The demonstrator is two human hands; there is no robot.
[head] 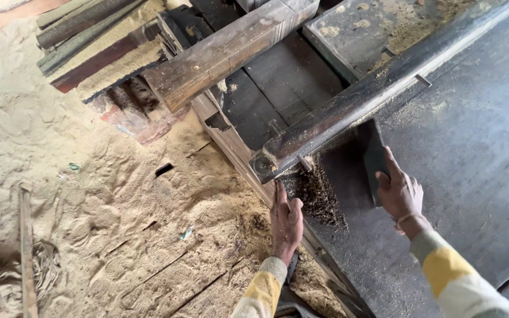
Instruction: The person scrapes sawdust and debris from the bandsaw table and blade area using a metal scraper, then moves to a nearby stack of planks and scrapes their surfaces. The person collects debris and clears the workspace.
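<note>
Head view: right hand (pixel 400 191) grips dark flat wooden block (pixel 374 158), scraping sawdust pile (pixel 319 197) off grey metal counter (pixel 466 147); left hand (pixel 286 219) rests open at the edge.

A flat block (pixel 374 159) stands on the worktop (pixel 472 147), just right of a sawdust heap (pixel 319 197) at the worktop's edge. A long beam (pixel 360 97) lies behind both. Left of the worktop, sawdust covers the floor (pixel 89 176).

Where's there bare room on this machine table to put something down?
Free: the dark metal table to the right of the right hand and below the long fence bar. Crowded: the corner between both hands, with the sawdust pile, the left hand and the flat dark block.
</note>
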